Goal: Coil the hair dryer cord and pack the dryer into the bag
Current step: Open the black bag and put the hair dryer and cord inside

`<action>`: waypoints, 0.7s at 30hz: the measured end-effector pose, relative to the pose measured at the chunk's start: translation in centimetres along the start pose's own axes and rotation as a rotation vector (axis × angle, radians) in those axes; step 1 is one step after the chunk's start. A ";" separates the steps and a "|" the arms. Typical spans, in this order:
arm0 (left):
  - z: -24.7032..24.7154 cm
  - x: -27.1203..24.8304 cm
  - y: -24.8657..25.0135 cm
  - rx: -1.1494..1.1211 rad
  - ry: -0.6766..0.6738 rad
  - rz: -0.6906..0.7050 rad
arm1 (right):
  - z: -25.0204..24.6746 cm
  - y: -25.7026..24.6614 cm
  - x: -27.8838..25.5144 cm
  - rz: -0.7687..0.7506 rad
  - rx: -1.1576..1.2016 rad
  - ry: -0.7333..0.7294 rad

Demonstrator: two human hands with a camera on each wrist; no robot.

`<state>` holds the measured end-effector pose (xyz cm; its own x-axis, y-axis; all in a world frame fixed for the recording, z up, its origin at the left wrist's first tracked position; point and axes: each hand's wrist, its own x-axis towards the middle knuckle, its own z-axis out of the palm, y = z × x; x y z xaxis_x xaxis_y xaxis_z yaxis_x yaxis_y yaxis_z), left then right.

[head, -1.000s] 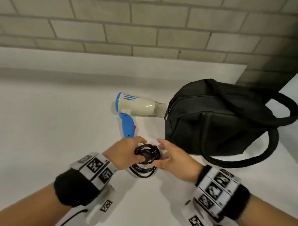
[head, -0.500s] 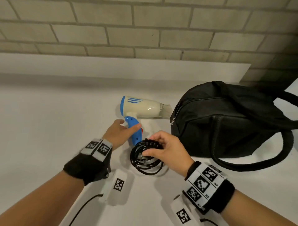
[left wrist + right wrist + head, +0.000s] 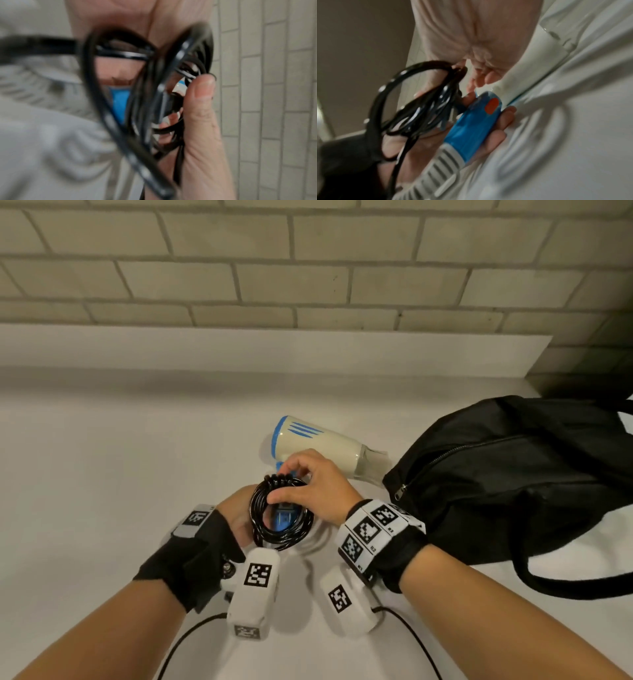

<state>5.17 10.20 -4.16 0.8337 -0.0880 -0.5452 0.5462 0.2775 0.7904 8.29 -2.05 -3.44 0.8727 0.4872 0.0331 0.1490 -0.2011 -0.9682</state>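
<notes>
Since half a second ago the left hand (image 3: pixel 236 517) has slid down and closed around the blue handle (image 3: pixel 474 128), and the right hand (image 3: pixel 313 487) has lifted the coiled cord (image 3: pixel 281 515), pinched at its top, over that handle. The hair dryer (image 3: pixel 322 448) lies on the white table (image 3: pixel 102 474), barrel running 9 to 3 o'clock, nozzle toward 3. The black bag (image 3: pixel 513 474) sits at 3 o'clock.

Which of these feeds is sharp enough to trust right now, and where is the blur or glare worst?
Head view: sharp and evenly lit, with wide-angle bending of the brick wall; coiled cord shows small glints. Left wrist view: cord smeared, thumb fairly crisp. Right wrist view: motion-blurred throughout, blue handle still readable.
</notes>
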 end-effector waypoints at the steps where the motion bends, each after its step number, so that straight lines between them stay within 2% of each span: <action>1: -0.1 -0.2 -0.2 -0.140 -0.014 -0.034 | 0.1 0.3 0.2 -0.010 -0.024 0.020; 3: -0.1 -0.8 -0.6 -0.312 -0.051 -0.049 | 0.1 0.9 0.5 -0.003 -0.043 0.032; 6: -0.1 -1.5 -1.4 -0.376 -0.119 0.024 | 0.4 1.2 0.5 0.014 -0.034 0.020; 9: 0.4 -1.4 -2.3 -0.205 -0.080 0.127 | 0.5 0.9 0.4 0.064 -0.029 0.091; 11: 0.7 -1.6 -2.6 -0.098 -0.005 0.179 | 0.5 0.9 0.0 0.186 0.040 0.145; 15: 0.4 -2.3 -3.2 0.070 0.014 0.332 | 1.9 0.3 -1.0 0.425 0.413 0.052; 16: 0.5 -2.8 -3.1 0.107 0.033 0.358 | 1.9 -0.2 -1.1 0.418 0.399 0.003; 19: 0.8 -4.5 -2.6 0.271 0.160 0.509 | 1.3 -2.2 -1.1 0.263 0.321 -0.138; 21: 0.9 -5.5 -1.4 0.383 0.208 0.620 | 1.0 -4.2 -1.4 0.198 0.295 -0.130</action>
<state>-0.16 9.40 -2.01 0.9854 0.1692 0.0189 0.0046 -0.1374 0.9905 6.02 -1.02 0.33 0.8023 0.5707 -0.1753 -0.1738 -0.0576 -0.9831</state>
